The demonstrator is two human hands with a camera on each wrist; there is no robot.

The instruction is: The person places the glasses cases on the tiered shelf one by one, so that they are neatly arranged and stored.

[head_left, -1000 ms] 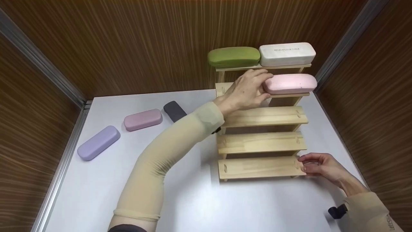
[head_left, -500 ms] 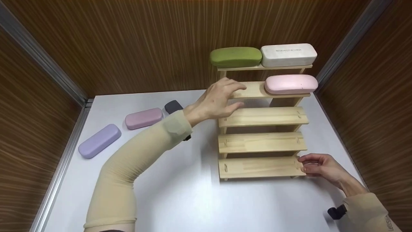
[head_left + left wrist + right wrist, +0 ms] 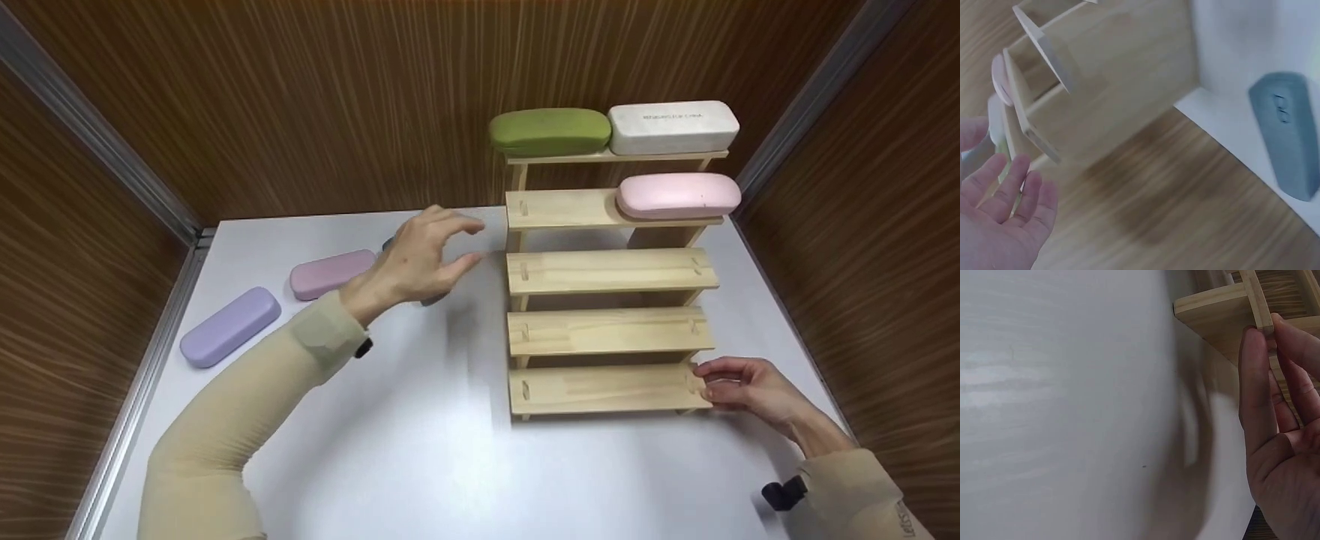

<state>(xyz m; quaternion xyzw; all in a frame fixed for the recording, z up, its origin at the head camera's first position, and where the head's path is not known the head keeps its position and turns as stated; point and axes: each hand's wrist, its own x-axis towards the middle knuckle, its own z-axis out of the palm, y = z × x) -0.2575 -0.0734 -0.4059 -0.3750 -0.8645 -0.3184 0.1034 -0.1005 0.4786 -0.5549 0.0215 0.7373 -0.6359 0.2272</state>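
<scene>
One elongated blue-grey case (image 3: pixel 1286 135) with a looped dark mark on top lies on the white tabletop (image 3: pixel 420 450), left of the pale wooden five-tier rack (image 3: pixel 600 330). In the head view my left hand (image 3: pixel 420 259) covers most of it. That hand holds nothing: thumb and fingers curve wide apart, pointing toward the rack. To grip this case well, I would bring my palm over its middle, turn my wrist to match its slant, and close thumb and fingers on the two long sides with light, even pressure; the smooth faces look likely to slip under a grip near one end. I would also mind my forearm, which passes close to the neighbouring dusty-pink rounded case (image 3: pixel 322 277) and could nudge it.

My right hand (image 3: pixel 750 390) pinches the right end of the rack's lowest board between thumb and fingers. Its best job, I judge, is to brace without pulling, since a tug could skew the tiers and shift what they carry.

On the second tier from the top, at the right, rests a pale-pink rounded case (image 3: pixel 679 195). Above it, a green rounded case (image 3: pixel 551 131) and a white boxy case with dark lettering (image 3: pixel 675 127) sit side by side, green on the left. Farthest left on the tabletop lies a lavender rounded case (image 3: pixel 230 328), slanted.
</scene>
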